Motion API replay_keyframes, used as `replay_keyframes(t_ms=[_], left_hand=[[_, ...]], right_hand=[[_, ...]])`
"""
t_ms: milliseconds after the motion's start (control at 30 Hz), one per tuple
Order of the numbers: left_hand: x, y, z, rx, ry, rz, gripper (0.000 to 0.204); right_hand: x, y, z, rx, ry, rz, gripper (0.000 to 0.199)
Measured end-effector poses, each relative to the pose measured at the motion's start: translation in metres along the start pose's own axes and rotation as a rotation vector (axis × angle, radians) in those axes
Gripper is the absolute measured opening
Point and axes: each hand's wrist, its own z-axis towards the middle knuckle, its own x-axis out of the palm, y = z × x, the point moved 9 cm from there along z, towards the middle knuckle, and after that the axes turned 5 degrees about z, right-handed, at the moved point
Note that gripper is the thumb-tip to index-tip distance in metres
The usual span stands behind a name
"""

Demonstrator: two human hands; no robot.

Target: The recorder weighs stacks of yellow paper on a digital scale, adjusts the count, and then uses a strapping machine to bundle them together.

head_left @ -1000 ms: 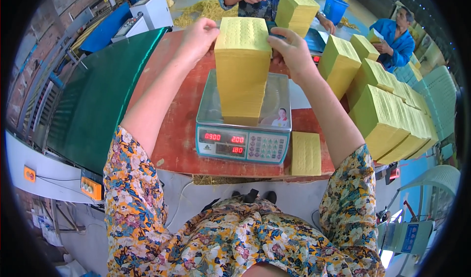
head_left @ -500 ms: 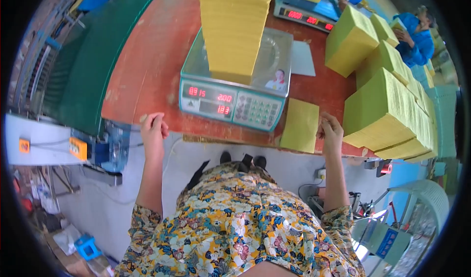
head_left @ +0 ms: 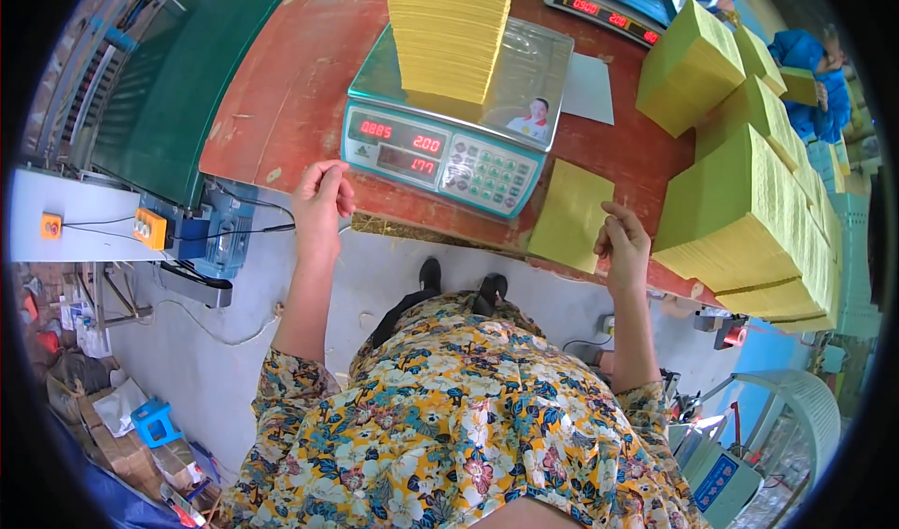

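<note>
A tall stack of yellow paper (head_left: 445, 47) stands on the metal pan of a teal digital scale (head_left: 440, 154); its top runs out of view. My left hand (head_left: 323, 206) hovers at the table's front edge, just left of the scale, fingers curled together around nothing visible. To the right of the scale lies a flat yellow sheet or thin pad of paper (head_left: 571, 215). Over its right edge is my right hand (head_left: 625, 239), fingers loosely bent and apart, holding nothing I can see. Whether it touches the paper, I cannot tell.
Large yellow paper stacks (head_left: 740, 211) line the red table (head_left: 272, 89) on the right. A white sheet (head_left: 590, 89) lies behind the scale. Far off, a second scale (head_left: 604, 9) stands near a person in blue (head_left: 815, 70). A green surface (head_left: 197, 70) borders the left.
My left hand has come closer to the scale's left corner. My right hand's fingers have loosened beside the yellow paper. Both scales' red readouts differ, and the whole view has shifted slightly.
</note>
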Motion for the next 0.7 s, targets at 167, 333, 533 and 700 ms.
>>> replay_keyframes(t_ms=[167, 333, 533, 700], left_hand=[[0.041, -0.020, -0.011, 0.063, 0.085, 0.036, 0.011], [0.170, -0.048, -0.097, 0.566, 0.553, 0.435, 0.004], [0.289, -0.010, -0.181, 1.184, 0.942, 0.708, 0.024], [0.312, 0.007, -0.170, 1.132, 0.955, 0.860, 0.025]], right_hand=[[-0.027, -0.006, -0.006, 0.004, -0.048, 0.037, 0.022], [-0.046, -0.013, -0.012, -0.026, -0.103, 0.052, 0.020], [-0.073, -0.021, -0.037, 0.067, -0.138, 0.077, 0.025], [-0.092, -0.034, -0.056, 0.063, -0.196, 0.108, 0.025]])
